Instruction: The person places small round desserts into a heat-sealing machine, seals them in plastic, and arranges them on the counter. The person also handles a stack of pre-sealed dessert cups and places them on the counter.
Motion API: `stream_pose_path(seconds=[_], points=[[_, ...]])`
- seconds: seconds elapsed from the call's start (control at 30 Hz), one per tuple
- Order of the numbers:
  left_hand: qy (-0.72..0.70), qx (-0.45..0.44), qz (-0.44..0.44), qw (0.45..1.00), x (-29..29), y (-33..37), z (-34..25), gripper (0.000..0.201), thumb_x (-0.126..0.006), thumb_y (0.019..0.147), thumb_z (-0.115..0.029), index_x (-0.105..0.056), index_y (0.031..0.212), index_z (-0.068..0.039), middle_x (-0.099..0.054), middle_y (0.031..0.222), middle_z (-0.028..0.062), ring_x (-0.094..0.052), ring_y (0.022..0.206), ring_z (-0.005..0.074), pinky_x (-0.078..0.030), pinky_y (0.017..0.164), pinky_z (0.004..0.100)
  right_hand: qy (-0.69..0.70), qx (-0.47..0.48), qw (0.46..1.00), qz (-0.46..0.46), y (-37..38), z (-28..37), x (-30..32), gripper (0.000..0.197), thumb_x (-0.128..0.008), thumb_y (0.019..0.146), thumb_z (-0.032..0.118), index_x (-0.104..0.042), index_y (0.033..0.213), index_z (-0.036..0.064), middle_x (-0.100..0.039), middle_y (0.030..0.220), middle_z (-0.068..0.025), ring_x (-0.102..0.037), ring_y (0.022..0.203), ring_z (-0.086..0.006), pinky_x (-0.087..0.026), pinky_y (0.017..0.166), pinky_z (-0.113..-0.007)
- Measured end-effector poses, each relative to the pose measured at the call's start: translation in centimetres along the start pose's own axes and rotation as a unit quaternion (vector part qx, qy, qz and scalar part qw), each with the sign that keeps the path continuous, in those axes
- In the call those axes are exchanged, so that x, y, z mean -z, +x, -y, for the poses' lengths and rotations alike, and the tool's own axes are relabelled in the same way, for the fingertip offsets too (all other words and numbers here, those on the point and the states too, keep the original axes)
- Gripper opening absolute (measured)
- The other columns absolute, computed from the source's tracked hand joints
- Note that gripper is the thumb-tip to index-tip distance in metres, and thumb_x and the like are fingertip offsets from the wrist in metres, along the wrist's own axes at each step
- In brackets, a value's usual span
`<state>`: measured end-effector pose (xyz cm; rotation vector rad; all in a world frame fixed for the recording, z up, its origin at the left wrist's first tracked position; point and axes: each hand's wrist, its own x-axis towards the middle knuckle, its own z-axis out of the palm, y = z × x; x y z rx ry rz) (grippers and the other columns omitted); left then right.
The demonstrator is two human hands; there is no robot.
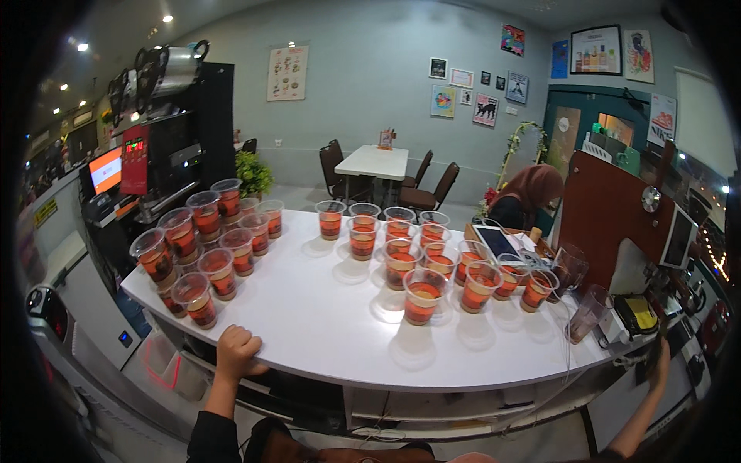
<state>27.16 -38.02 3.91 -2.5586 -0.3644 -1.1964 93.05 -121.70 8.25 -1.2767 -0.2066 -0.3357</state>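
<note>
My left hand (238,352) is closed in a fist and rests at the near edge of the white counter (309,309). Just beyond it stands a clear plastic cup (196,299) with reddish-orange drink over a pale bottom layer. More such cups are grouped on the left side, some stacked on others. A second group fills the middle and right, with one cup (424,297) at its front. Out at the far right, my right hand (658,367) reaches beside a dark item; its fingers look closed, but what they hold is too small to make out.
At the counter's right end stand an empty-looking clear pitcher (590,315), a tablet (495,244) and a white device with a yellow-and-black item (639,315) on top. A person (527,197) in a brown head covering sits behind. Left are a red grinder-like machine (133,160) and an orange screen (106,171).
</note>
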Motion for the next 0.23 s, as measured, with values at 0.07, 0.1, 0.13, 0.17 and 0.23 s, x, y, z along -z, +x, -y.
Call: stream_pose_path(seconds=[0.07,0.1,0.13,0.17,0.23], points=[[-0.006,-0.006,-0.009,1.000,-0.2,0.0,0.0,0.046,-0.076,0.047,-0.041,-0.047,0.065,-0.011,-0.041,0.065,0.0082,-0.051,0.062,0.0310,-0.040,0.059,0.0423,0.079,-0.110,0.991,-0.015,-8.6,2.3,-3.7,0.057,-0.056,0.100,0.061,-0.066,0.122,0.0097,-0.073,0.106,0.0015,-0.068,0.077,-0.0159,-0.052,0.059,-0.031],[-0.006,-0.007,-0.011,1.000,-0.3,-0.2,0.0,0.046,-0.076,0.048,-0.042,-0.048,0.067,-0.011,-0.041,0.066,0.0078,-0.051,0.063,0.0307,-0.041,0.060,0.0421,0.092,-0.178,0.979,0.032,-12.2,3.2,-3.1,0.060,-0.054,0.099,0.064,-0.066,0.123,0.0097,-0.074,0.110,-0.0006,-0.070,0.079,-0.0174,-0.053,0.058,-0.032],[-0.010,-0.013,-0.012,1.000,-0.3,-0.3,0.2,0.047,-0.076,0.048,-0.043,-0.048,0.068,-0.012,-0.042,0.067,0.0077,-0.052,0.064,0.0306,-0.041,0.060,0.0422,0.095,-0.198,0.974,0.052,-15.4,3.6,-4.7,0.061,-0.053,0.099,0.065,-0.067,0.123,0.0101,-0.075,0.110,-0.0022,-0.071,0.080,-0.0181,-0.055,0.058,-0.033],[-0.015,-0.017,-0.013,1.000,-0.5,-0.5,0.4,0.047,-0.076,0.048,-0.043,-0.049,0.069,-0.012,-0.042,0.067,0.0076,-0.052,0.064,0.0305,-0.042,0.061,0.0423,0.097,-0.217,0.968,0.074,-18.2,3.6,-7.2,0.063,-0.052,0.099,0.066,-0.067,0.124,0.0106,-0.075,0.110,-0.0039,-0.071,0.081,-0.0188,-0.056,0.058,-0.034],[-0.026,-0.026,-0.008,0.999,-0.6,-0.3,0.6,0.048,-0.078,0.048,-0.043,-0.051,0.072,-0.011,-0.043,0.069,0.0084,-0.053,0.067,0.0309,-0.043,0.063,0.0432,0.094,-0.238,0.963,0.090,-21.0,4.0,-8.1,0.064,-0.051,0.099,0.067,-0.067,0.124,0.0110,-0.076,0.110,-0.0056,-0.072,0.081,-0.0195,-0.058,0.058,-0.035]])
